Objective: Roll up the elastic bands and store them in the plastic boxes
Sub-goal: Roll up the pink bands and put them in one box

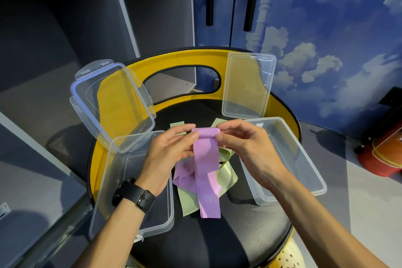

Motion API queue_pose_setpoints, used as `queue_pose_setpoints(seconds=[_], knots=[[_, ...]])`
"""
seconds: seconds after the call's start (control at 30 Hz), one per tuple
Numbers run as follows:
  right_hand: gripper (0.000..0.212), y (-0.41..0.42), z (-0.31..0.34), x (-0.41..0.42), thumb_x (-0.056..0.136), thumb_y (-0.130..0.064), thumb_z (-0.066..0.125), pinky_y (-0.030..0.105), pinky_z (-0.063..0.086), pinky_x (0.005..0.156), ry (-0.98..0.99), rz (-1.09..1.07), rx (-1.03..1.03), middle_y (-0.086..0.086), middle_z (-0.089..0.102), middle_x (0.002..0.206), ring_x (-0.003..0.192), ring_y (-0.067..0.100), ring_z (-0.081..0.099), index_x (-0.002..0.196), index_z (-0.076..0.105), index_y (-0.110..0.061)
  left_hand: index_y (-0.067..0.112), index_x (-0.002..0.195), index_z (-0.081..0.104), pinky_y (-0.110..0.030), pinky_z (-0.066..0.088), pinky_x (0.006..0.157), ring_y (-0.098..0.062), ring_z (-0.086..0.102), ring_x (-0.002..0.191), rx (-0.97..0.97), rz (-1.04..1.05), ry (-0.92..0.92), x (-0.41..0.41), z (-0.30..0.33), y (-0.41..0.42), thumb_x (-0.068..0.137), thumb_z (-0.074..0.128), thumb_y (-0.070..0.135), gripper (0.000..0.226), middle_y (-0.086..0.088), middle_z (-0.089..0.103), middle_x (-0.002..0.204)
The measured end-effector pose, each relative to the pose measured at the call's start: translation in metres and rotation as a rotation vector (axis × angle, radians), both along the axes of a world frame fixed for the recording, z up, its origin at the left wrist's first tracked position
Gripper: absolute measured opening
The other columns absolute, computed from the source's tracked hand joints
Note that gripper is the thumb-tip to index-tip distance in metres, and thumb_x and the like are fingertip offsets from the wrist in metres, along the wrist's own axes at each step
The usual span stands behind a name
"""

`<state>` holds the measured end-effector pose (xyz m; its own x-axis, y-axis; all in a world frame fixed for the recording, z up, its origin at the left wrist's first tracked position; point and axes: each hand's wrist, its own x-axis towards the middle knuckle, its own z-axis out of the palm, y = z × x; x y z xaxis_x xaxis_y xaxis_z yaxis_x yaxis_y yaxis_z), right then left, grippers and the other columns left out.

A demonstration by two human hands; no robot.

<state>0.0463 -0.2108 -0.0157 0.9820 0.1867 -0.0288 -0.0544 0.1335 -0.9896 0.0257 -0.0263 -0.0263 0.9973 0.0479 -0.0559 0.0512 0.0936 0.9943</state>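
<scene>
Purple elastic band hangs between my two hands above the black seat of a yellow-backed chair. Its top end is folded over into a small first turn, and my left hand pinches that fold from one side while my right hand pinches it from the other, thumbs and fingertips curled onto the fabric. The rest of the band drops straight down, its lower end showing faint printed digits I cannot read surely, and part of it bunches on the seat. Under it lies a pale green elastic band, loosely crumpled, with two of its ends showing beyond my fingers. To my left sits a clear plastic box, its hinged lid standing open against the chair back. To my right a second clear plastic box rests on the seat edge, its lid also upright. A black watch circles my left wrist. Something red and orange lies on the floor at far right.
</scene>
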Motion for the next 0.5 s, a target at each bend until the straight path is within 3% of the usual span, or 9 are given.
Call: queue_pose_setpoints(seconds=[0.1, 0.2, 0.3, 0.4, 0.5], knots=[[0.018, -0.0002, -0.0013, 0.0004, 0.082, 0.005, 0.068, 0.024, 0.058, 0.075, -0.013, 0.008, 0.009, 0.008, 0.075, 0.094, 0.087, 0.017, 0.071, 0.098, 0.071, -0.004, 0.021, 0.107, 0.068, -0.031, 0.058, 0.076, -0.019, 0.07, 0.096, -0.02, 0.001, 0.01, 0.0007, -0.0005, 0.0006, 0.077, 0.068, 0.021, 0.029, -0.003, 0.074, 0.104], [0.026, -0.0005, -0.0036, 0.0009, 0.083, 0.008, 0.067, 0.029, 0.056, 0.081, 0.01, 0.051, 0.028, 0.012, 0.072, 0.105, 0.096, 0.024, 0.069, 0.1, 0.07, -0.011, 0.019, 0.104, 0.066, -0.031, 0.056, 0.079, -0.019, 0.069, 0.096, -0.051, 0.002, 0.012, 0.0007, -0.0012, 0.0011, 0.083, 0.066, 0.01, 0.023, -0.004, 0.073, 0.104], [0.025, -0.0001, -0.0056, 0.0008, 0.089, -0.004, 0.065, 0.035, 0.055, 0.089, 0.07, 0.114, 0.001, 0.011, 0.072, 0.109, 0.102, 0.025, 0.068, 0.111, 0.066, -0.014, 0.018, 0.1, 0.066, -0.031, 0.055, 0.081, -0.019, 0.069, 0.096, -0.077, -0.003, -0.002, 0.0003, -0.0005, 0.0011, 0.085, 0.064, 0.002, 0.022, -0.006, 0.072, 0.103], [0.02, 0.0019, -0.0041, -0.0005, 0.09, -0.015, 0.066, 0.035, 0.056, 0.082, 0.086, 0.118, -0.003, 0.012, 0.073, 0.102, 0.089, 0.021, 0.07, 0.109, 0.068, -0.01, 0.02, 0.095, 0.068, -0.03, 0.055, 0.083, -0.02, 0.068, 0.1, -0.068, -0.022, -0.029, -0.0001, -0.0003, 0.0011, 0.084, 0.064, -0.001, 0.024, -0.007, 0.072, 0.105], [0.016, 0.0014, -0.0027, -0.0005, 0.089, -0.009, 0.066, 0.03, 0.055, 0.072, 0.083, 0.082, 0.027, 0.014, 0.073, 0.098, 0.084, 0.021, 0.068, 0.104, 0.069, -0.007, 0.02, 0.099, 0.069, -0.029, 0.055, 0.084, -0.018, 0.068, 0.103, -0.086, -0.041, -0.028, -0.0003, 0.0002, 0.0013, 0.083, 0.064, 0.0, 0.025, -0.003, 0.072, 0.109]])
